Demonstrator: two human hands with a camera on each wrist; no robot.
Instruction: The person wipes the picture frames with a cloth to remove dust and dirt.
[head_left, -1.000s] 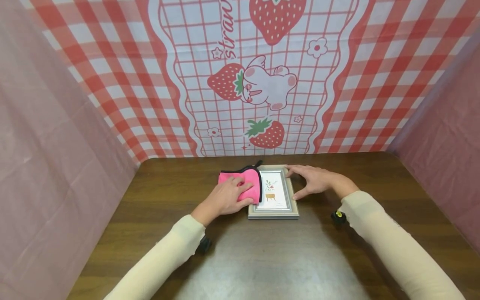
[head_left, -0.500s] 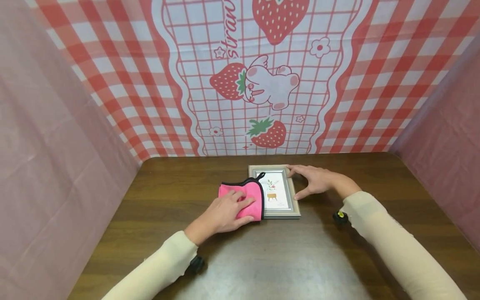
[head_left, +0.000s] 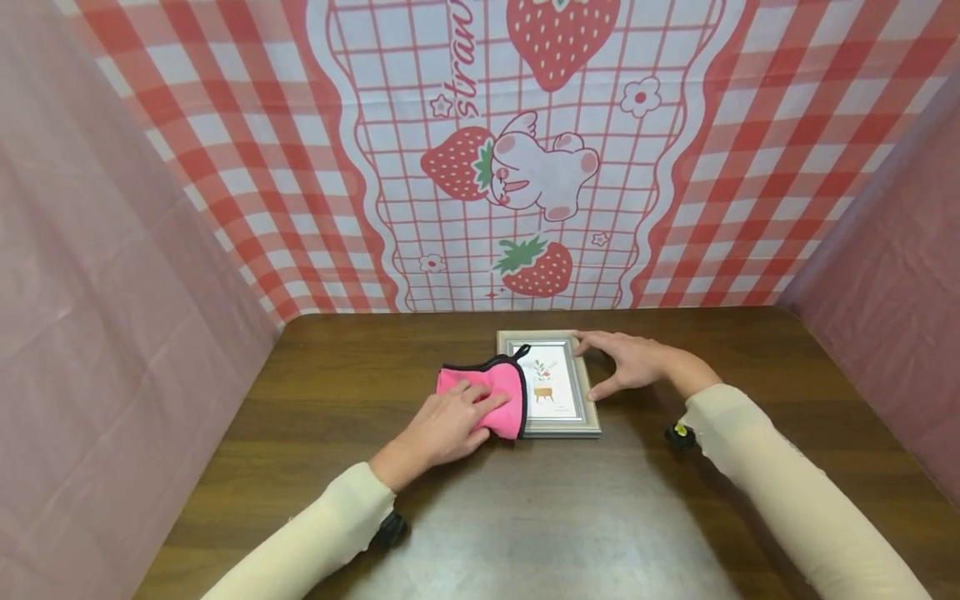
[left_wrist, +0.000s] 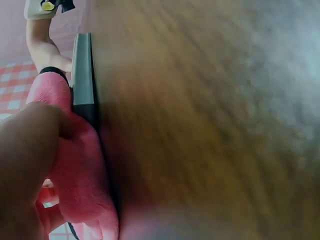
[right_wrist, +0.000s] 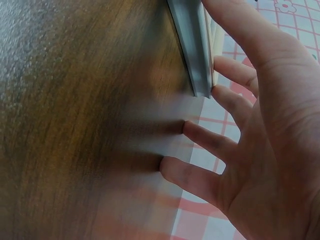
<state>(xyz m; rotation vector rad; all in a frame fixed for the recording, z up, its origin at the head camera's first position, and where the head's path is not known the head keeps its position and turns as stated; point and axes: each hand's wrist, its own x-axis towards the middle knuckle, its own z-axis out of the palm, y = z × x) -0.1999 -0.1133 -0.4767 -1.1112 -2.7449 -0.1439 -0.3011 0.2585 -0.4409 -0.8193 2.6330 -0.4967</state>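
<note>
A picture frame (head_left: 564,430) lies flat on the wooden table, its silver-beige border around a print of a potted plant. Across its left side and lower left corner spreads a pink cloth (head_left: 512,379) with black edging and a small hanging loop. My left hand (head_left: 450,423) grips this cloth, fingers pressing from above and the thumb tucked at its near edge. In the left wrist view the cloth (left_wrist: 82,170) bunches against the frame's near side. My right hand (head_left: 633,360) touches the frame's right edge, thumb low and fingers spread at the far corner, some fingertips (right_wrist: 167,167) on the table.
A red-and-white checked cloth (head_left: 540,167) printed with strawberries hangs behind the table's far edge. Plain pink drapes (head_left: 135,292) stand along the left and right sides. Each sleeve cuff carries a small black device (head_left: 681,435).
My left hand has drawn the pink cloth toward me along the frame's left side, baring its far left corner. The left thumb has pulled in. My right hand stays at the right edge.
</note>
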